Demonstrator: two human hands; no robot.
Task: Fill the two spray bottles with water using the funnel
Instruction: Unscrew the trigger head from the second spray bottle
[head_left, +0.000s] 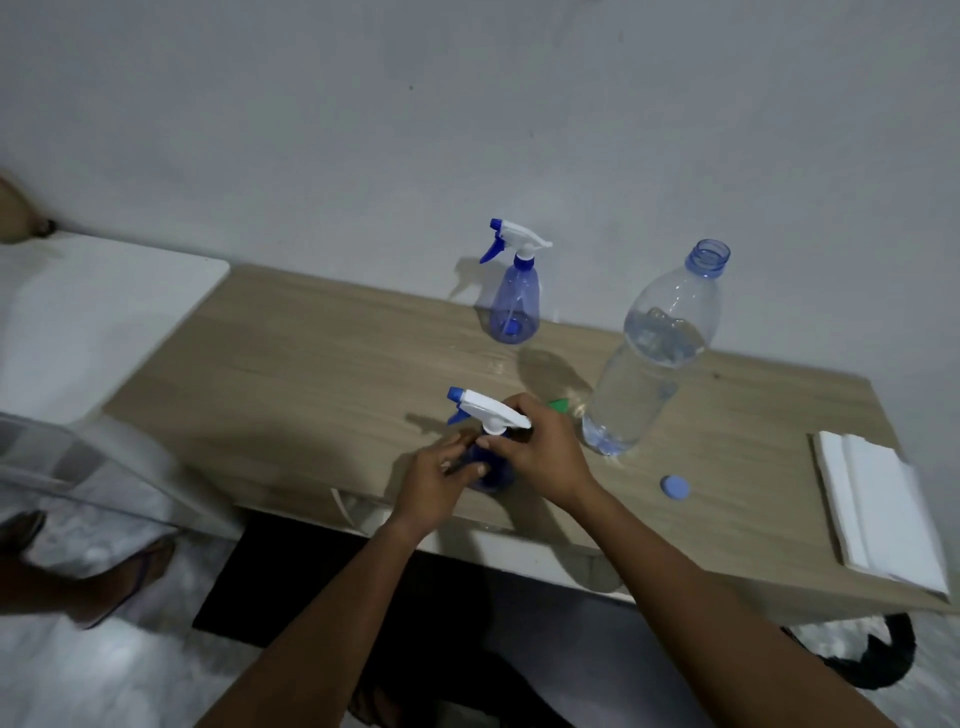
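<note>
Two bare forearms reach in from the bottom edge. Left hand (436, 480): fingers curled round the dark blue body of the near spray bottle (488, 415). Right hand (535, 447): fingers and thumb pinching the collar just under the white trigger head.

Near spray bottle stands close to the front edge of the wooden table (311, 364), long axis upright, blue nozzle tip pointing left. Body mostly hidden by the hands; water level cannot be told.

Blue cap (675, 487) lies flat to the right, folded white paper (878, 514) beyond it near the right end.

Green funnel (560, 405): only a sliver shows behind the right hand.

Clear water bottle (649, 353) stands uncapped and partly full, just past the funnel.

Far spray bottle (514, 306) stands upright by the wall, translucent blue, white head on, nozzle pointing left.
</note>
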